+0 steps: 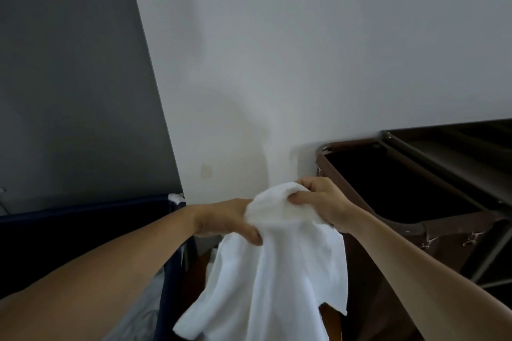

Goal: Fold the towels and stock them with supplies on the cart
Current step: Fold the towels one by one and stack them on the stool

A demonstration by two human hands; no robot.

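A white towel [277, 271] hangs bunched in the air in front of me, low in the middle of the view. My left hand [227, 220] grips its upper left part, thumb pressed over the cloth. My right hand [321, 202] holds the top of the towel, fingers curled round a fold. Both hands are close together, and the loose end of the towel drops below them towards the bottom edge. The brown cart [432, 235] stands just to the right of my right hand, with its dark bag open at the top.
A dark blue fabric hamper [83, 230] stands at the left, with pale linen [138, 321] showing low inside it. A white wall [304, 63] is straight ahead and a grey panel [69, 77] fills the upper left. The cart's metal frame [432, 158] runs off to the right.
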